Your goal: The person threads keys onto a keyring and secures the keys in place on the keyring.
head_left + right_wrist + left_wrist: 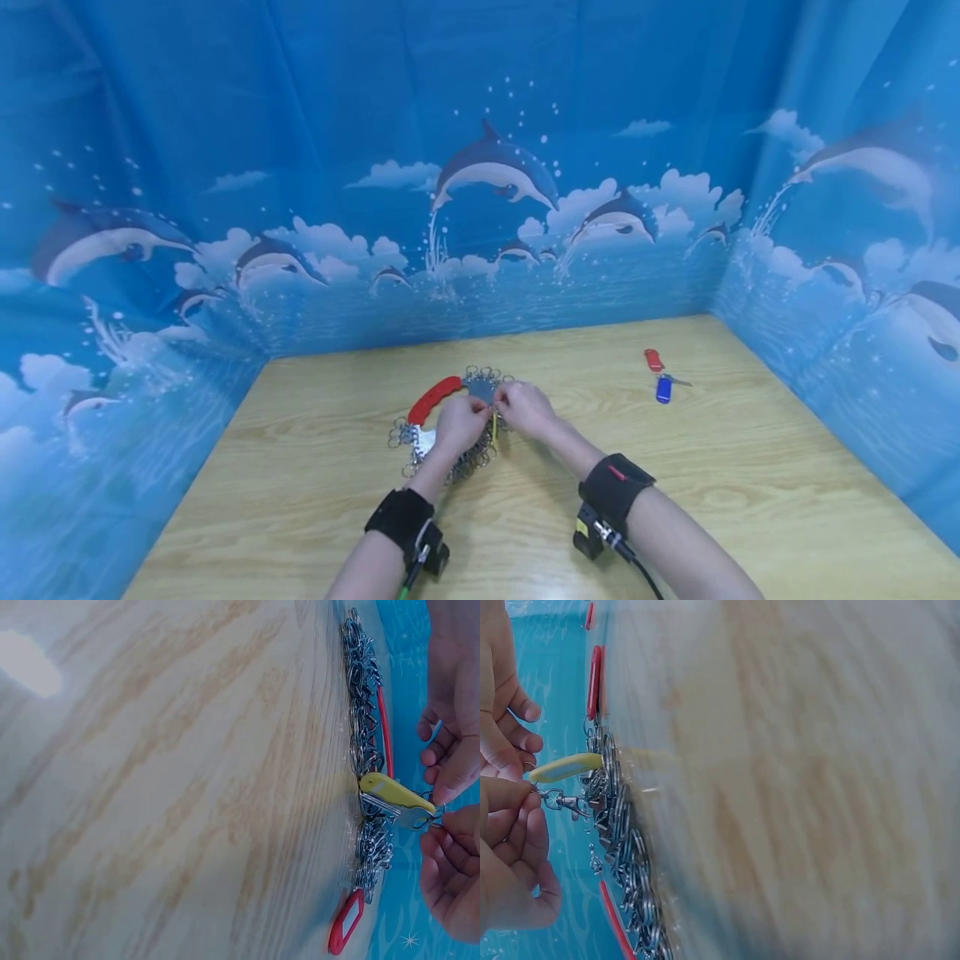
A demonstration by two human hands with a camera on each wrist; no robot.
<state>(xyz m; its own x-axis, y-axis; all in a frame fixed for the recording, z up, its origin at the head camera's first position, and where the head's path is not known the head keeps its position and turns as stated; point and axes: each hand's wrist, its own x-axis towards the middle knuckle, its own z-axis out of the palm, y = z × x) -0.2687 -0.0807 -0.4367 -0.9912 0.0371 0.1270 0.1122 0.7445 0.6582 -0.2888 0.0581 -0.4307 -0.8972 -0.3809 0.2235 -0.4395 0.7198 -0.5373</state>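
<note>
A ring-shaped key holder lies on the wooden table, with a red curved grip (435, 398) and many metal swivel clasps (465, 462) and rings around it. Above its right side both hands meet at the fingertips. My left hand (460, 423) pinches the end of one swivel clasp (570, 802) between thumb and finger. With its fingertips my right hand (525, 408) pinches the small split ring (436, 817) of a yellow key tag (394, 791). Silver keys (381, 804) hang beside the tag. The fingers partly hide where ring and clasp meet.
Toward the back right of the table (712, 467) lie a red key tag (654, 360) and a blue key tag (663, 389) with a key. A blue curtain (360, 108) printed with dolphins stands behind and at both sides. Cabled cameras are strapped to both wrists.
</note>
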